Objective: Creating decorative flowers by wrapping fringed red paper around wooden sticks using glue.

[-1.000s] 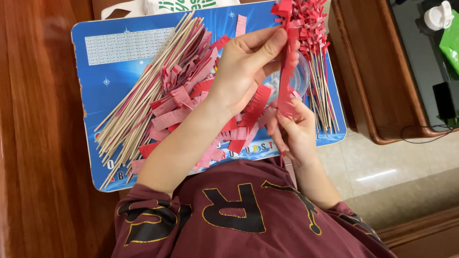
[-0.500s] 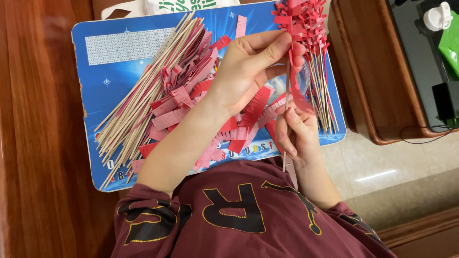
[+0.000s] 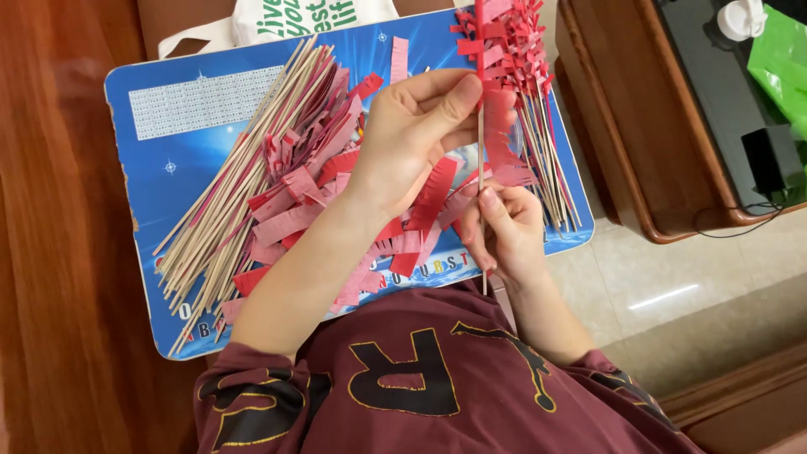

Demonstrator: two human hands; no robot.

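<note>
The left hand (image 3: 412,139) sits near the middle of the view, its grip closed on a thin wooden stick (image 3: 481,160) that stands roughly along the twelve-to-six line. Thumb and forefinger pinch the stick just below its top end, where fringed red paper (image 3: 504,126) is wound around it and hangs off toward three o'clock. The right hand (image 3: 504,231) lies at about five o'clock from the left, close beside it; its grip is also closed, fingertips pinching the lower part of the same stick, whose bare end pokes out below the palm toward six o'clock.

Both hands work over a blue board (image 3: 193,118) that fills the upper middle of the view. On it, at about nine o'clock from the left hand, lies a loose bundle of bare sticks (image 3: 227,227), slanting from seven toward one o'clock. Between that bundle and the hands sits a heap of red and pink fringed strips (image 3: 303,193), partly under the left forearm. At about two o'clock from the hands, on the board's right edge, lie finished sticks (image 3: 525,59) with red paper tufts at their tops.

Beyond the board at twelve o'clock is a white cloth bag (image 3: 277,17). At three o'clock stands a dark wooden table (image 3: 639,143) with a green bag (image 3: 782,59) on it.
</note>
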